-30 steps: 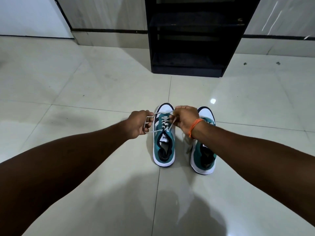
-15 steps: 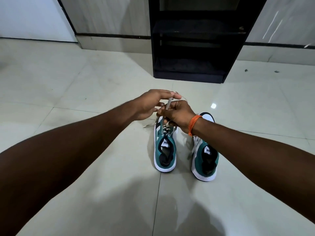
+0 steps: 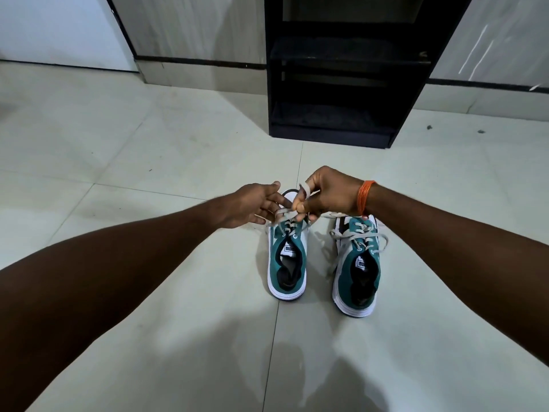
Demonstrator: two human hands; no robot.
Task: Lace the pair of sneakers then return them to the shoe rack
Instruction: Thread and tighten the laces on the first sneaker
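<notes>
Two teal and white sneakers stand side by side on the pale floor tiles, heels toward me. Above the toe of the left sneaker, my right hand pinches a loop of its grey lace between thumb and fingers. My left hand is just left of it, fingers spread and touching the lace strands near the top eyelets. The right sneaker sits apart with its lace threaded and the loose ends lying over its sides. An orange band circles my right wrist.
A black open shoe rack with dark shelves stands against the wall straight ahead, beyond the sneakers. Glossy pale floor tiles spread all around. A grey wall with a dark skirting strip runs behind, with a white panel at far left.
Both hands rose from the left sneaker's eyelets, drew together, then came down slightly. My right hand now holds a lace loop while my left hand's fingers have opened beside it.
</notes>
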